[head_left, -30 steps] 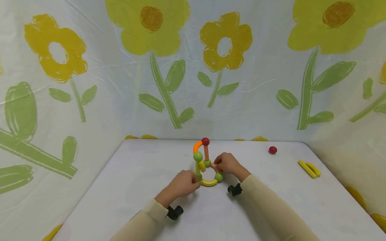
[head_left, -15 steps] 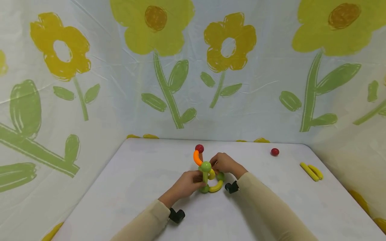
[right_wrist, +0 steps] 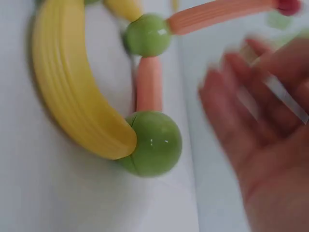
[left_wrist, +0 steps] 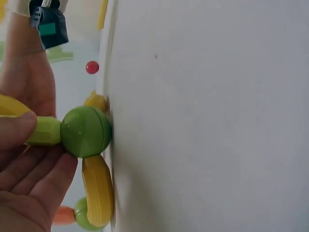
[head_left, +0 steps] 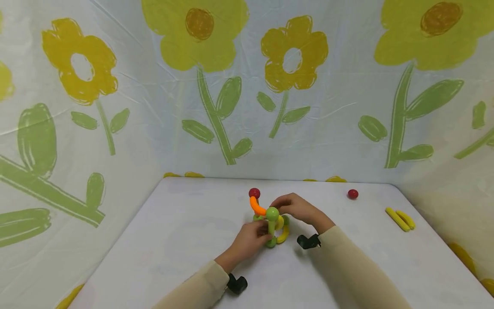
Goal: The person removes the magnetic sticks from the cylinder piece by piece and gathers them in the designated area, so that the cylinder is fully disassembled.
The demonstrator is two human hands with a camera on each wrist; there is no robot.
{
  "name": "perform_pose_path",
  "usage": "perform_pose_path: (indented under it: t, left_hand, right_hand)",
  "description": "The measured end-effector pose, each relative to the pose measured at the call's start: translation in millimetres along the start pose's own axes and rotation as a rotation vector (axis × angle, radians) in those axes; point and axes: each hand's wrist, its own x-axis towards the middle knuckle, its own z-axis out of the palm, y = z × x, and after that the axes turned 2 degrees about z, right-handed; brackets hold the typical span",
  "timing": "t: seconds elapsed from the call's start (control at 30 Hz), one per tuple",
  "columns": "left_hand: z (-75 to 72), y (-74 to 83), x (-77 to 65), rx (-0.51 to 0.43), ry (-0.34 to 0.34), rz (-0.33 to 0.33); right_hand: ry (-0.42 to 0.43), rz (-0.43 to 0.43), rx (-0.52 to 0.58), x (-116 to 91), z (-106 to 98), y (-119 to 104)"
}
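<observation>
A frame of magnetic-looking balls and rods stands on the white table, between both hands. My left hand (head_left: 248, 240) grips its upright light green rod (left_wrist: 46, 131), thumb on one side and fingers on the other. That rod joins a lower green ball (left_wrist: 86, 131) to an upper green ball (head_left: 272, 213). From the upper ball an orange curved rod (head_left: 256, 207) leads to a red ball (head_left: 254, 193). My right hand (head_left: 297, 208) hovers behind the frame, fingers loosely bent, apart from the salmon rod (right_wrist: 149, 84) and curved yellow rod (right_wrist: 72, 96) in the right wrist view.
Far right on the table (head_left: 185, 240) lie a loose red ball (head_left: 353, 194) and two yellow rods, one straight (head_left: 397, 219) and one curved (head_left: 406, 219). A flower-printed cloth (head_left: 328, 141) walls the table at the back and sides.
The frame has turned, its upper green ball going right and its top red ball left. My left hand has come to grip the green rod; my right hand has let go of the salmon rod.
</observation>
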Motion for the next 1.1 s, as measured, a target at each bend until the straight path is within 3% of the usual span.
perform_pose_path:
  t: [0.13, 0.23, 0.43, 0.6, 0.9, 0.97, 1.1]
  left_hand:
    - [5.4, 3.5, 3.1, 0.016, 0.028, 0.006]
    - [8.4, 3.4, 5.0, 0.037, 0.046, 0.009]
    - [12.3, 2.7, 7.1, 0.040, 0.079, 0.003]
    - [16.0, 2.9, 9.5, 0.043, 0.084, 0.010]
    - [9.6, 9.0, 8.9, 0.042, 0.068, -0.019]
    - [1.4, 10.0, 7.2, 0.042, 0.108, -0.059]
    - [-19.7, 7.3, 10.3, 0.037, 0.297, -0.113]
  right_hand:
    - [-0.094, -0.133, 0.258, -21.3, -7.5, 7.3]
    - [-0.103, -0.179, 0.310, -31.8, -4.3, 8.1]
    - [0.007, -0.098, 0.189, -42.5, 6.9, 1.0]
    - [0.106, -0.090, 0.155, -56.4, 0.5, -5.3]
    - [0.177, -0.063, 0.040, -67.0, -9.5, -13.1]
    - [0.188, -0.048, 0.026, -67.1, -8.7, -14.2]
    - [0.193, -0.029, 0.012, -67.5, -8.2, -15.7]
